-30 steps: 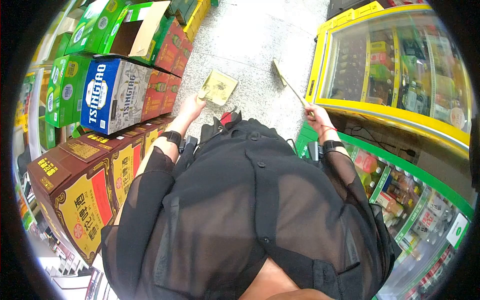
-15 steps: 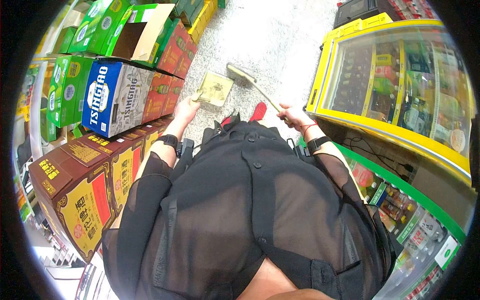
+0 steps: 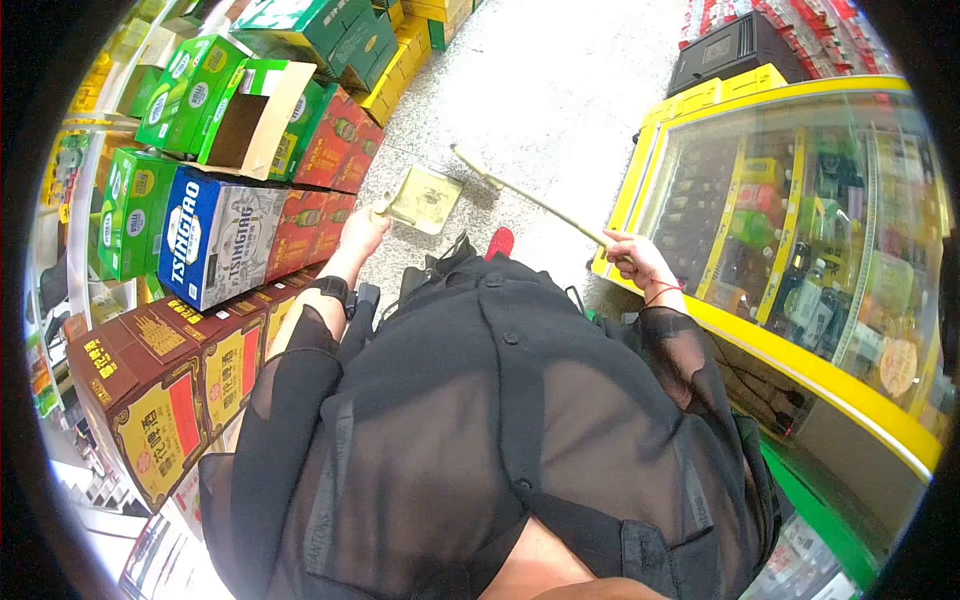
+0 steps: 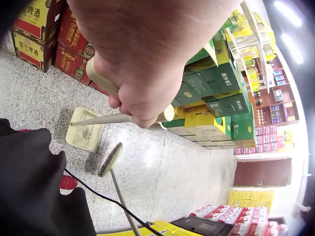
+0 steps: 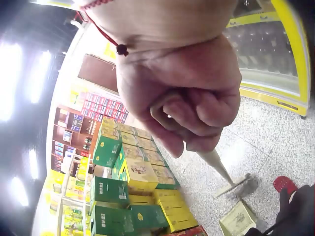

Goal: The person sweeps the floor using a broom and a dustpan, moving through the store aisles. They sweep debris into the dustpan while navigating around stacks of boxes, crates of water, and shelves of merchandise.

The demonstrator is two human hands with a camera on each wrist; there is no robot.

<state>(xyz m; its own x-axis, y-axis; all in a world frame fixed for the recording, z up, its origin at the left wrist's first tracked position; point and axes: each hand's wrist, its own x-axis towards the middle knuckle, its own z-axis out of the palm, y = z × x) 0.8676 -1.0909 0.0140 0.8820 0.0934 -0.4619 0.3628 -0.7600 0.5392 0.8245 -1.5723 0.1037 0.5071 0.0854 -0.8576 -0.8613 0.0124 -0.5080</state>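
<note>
In the head view my left hand (image 3: 362,238) grips the handle of a cream dustpan (image 3: 425,200). The pan lies low over the floor, with dark specks showing inside it. Seen from the left wrist, the fingers wrap the upright dustpan handle (image 4: 101,119). My right hand (image 3: 640,262) holds a broom's pale handle (image 3: 550,210), fingers curled round its end in the right wrist view. The dark-bristled broom head (image 4: 110,160) is at the floor beside the dustpan's open edge, a short gap away.
Stacked beer cartons (image 3: 220,240) line the left side. A yellow-framed glass-top freezer (image 3: 780,220) stands close on the right, with a black box (image 3: 735,50) beyond it. Speckled floor (image 3: 545,90) runs ahead between them. A red shoe (image 3: 501,242) shows in front of the body.
The broom head has swung left from near the freezer to beside the dustpan. My right hand went left, then back right. The left hand keeps its grip; the surroundings have shifted down in view.
</note>
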